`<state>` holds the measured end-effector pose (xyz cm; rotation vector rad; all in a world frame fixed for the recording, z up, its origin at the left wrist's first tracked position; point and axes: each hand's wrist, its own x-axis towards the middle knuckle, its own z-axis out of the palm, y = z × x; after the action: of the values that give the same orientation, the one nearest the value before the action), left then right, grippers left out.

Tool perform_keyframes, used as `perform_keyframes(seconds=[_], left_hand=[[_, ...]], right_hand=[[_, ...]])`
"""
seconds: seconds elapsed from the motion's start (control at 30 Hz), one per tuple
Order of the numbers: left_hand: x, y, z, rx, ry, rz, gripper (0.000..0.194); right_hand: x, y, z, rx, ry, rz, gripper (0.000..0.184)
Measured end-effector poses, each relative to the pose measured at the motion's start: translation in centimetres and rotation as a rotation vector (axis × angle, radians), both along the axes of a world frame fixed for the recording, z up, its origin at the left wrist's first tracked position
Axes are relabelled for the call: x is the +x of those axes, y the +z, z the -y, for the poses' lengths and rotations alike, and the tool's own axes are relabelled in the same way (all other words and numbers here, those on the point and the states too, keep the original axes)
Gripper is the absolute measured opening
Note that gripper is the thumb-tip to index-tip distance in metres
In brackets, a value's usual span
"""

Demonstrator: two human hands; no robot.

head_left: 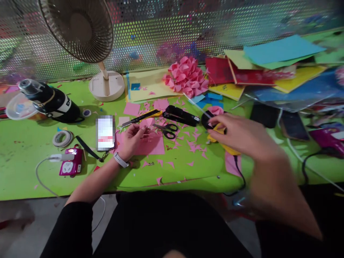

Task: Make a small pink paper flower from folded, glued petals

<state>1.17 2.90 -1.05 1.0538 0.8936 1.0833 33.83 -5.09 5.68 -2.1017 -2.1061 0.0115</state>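
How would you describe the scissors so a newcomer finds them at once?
On the green table, look just right of the left hand. Nearer the wearer than the black stapler lie the scissors, set apart by two looped handles.

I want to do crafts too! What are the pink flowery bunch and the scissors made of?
The pink flowery bunch looks like matte paper: thin, creased pieces. The scissors have smooth black loops, probably plastic, and dull grey blades, likely metal.
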Motion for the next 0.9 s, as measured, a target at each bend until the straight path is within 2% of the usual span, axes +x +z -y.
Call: perform_keyframes(seconds=[0.07,0.13,0.23,0.3,0.43,0.53,0.63,0.73,0.8,0.83,0.9], left_hand=[[0.1,0.0,0.0,0.012,-0.017,-0.014,0.035],[0.2,0.1,0.1,0.015,-0.038,-0.027,0.036],[0.2,0.3,0.3,-0.010,-0.079,-0.030,0.037],[0.2,0.4,0.4,-0.030,-0.097,-0.029,0.037],[0.1,0.5,0.7,-0.065,-0.129,-0.021,0.040],[0.2,0.5,0.9,-0.093,-0.139,-0.003,0.041],[0.3,0.4,0.9,-0.117,-0.117,0.022,0.042],[0.4,0.2,0.9,-0.135,-0.108,0.048,0.044],[0.5,0.0,0.8,-0.141,-0.109,0.060,0.046],[0.5,-0.1,0.8,-0.144,-0.107,0.065,0.048],[0.5,-0.3,0.8,-0.147,-0.097,0.080,0.049]], right_hand=[[2.7,-0.4,2.1,-0.094,-0.086,0.093,0.029],[4.3,-1.9,3.5,-0.216,-0.166,0.159,0.031],[4.6,-4.4,4.3,-0.280,-0.201,0.191,0.023],[4.0,-5.3,4.3,-0.302,-0.238,0.216,0.023],[3.0,-5.2,4.1,-0.381,-0.365,0.236,0.043],[3.5,-4.7,4.7,-0.405,-0.501,0.151,0.052],[4.5,-4.3,6.1,-0.297,-0.607,-0.051,0.052],[4.2,-3.5,7.4,-0.072,-0.613,-0.495,0.047],[2.8,-2.8,7.6,-0.034,-0.550,-0.878,0.041],[1.6,-2.4,7.4,-0.092,-0.459,-1.000,0.035],[-1.0,-1.7,6.5,-0.133,-0.349,-1.110,0.025]])
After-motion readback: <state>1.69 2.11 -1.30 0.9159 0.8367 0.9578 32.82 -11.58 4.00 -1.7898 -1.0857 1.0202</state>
